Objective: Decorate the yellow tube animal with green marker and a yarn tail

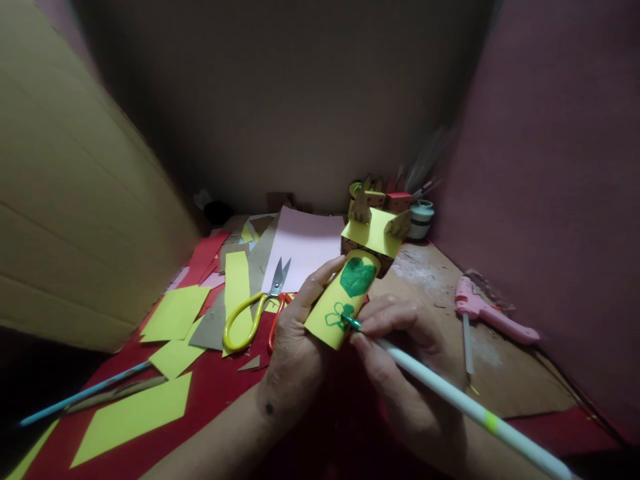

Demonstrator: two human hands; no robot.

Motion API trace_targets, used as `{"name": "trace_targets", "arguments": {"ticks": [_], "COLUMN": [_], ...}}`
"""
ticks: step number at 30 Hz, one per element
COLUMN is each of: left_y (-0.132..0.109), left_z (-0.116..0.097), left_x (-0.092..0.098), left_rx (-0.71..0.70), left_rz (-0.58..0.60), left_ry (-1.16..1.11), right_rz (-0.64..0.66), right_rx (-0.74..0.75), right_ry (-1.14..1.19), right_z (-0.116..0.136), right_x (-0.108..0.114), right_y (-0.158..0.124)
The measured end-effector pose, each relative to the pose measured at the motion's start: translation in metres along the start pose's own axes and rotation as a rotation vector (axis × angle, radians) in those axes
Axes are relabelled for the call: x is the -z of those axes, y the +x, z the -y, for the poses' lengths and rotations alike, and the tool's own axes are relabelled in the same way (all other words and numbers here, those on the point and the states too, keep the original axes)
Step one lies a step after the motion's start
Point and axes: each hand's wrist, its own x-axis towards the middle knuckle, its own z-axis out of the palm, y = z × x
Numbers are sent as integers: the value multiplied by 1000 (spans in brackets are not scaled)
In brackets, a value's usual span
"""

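Observation:
My left hand (295, 327) is closed around a yellow paper tube figure (345, 297) with a boxy yellow head and brown ears. On the tube are a filled green heart and a green outline flower. My right hand (400, 353) pinches a white pen with a green tip (450, 393), its tip touching the flower drawing on the tube. Both hands hover over a red sheet on the table.
Yellow-handled scissors (253, 310) lie left of my hands among yellow paper scraps (175, 313) and red paper. A pink glue gun (487, 313) lies at the right. A pink sheet (303, 247), small paper figures and a pot of tools (420, 217) stand behind. A cardboard wall (75, 200) rises left.

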Motion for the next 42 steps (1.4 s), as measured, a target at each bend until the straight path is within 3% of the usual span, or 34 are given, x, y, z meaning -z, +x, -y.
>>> {"name": "trace_targets", "arguments": {"ticks": [5,12,17,21,26,31,42], "left_y": [0,0,-1,1,0,-1,0], "left_z": [2,-2,-2,-2,-2,-3,-4], "left_x": [4,1,0,0,-1,-4,-4], "left_rx": [-23,-40,-15,-35,-8,21,6], "left_rz": [19,6,-11,3,-4,-20,-40], "left_ry": [73,84,59,61,21,-30,37], "right_rz": [66,0,54,7,70,46,67], "right_rx": [3,2,5,11,0,-2,18], "right_ry": [32,24,55,2,43,37,-7], "right_z": [0,2,0,1,3,2,3], "right_x": [2,1,2,3,4,3,5], "right_y": [-1,0,-1,1,0,-1,0]}}
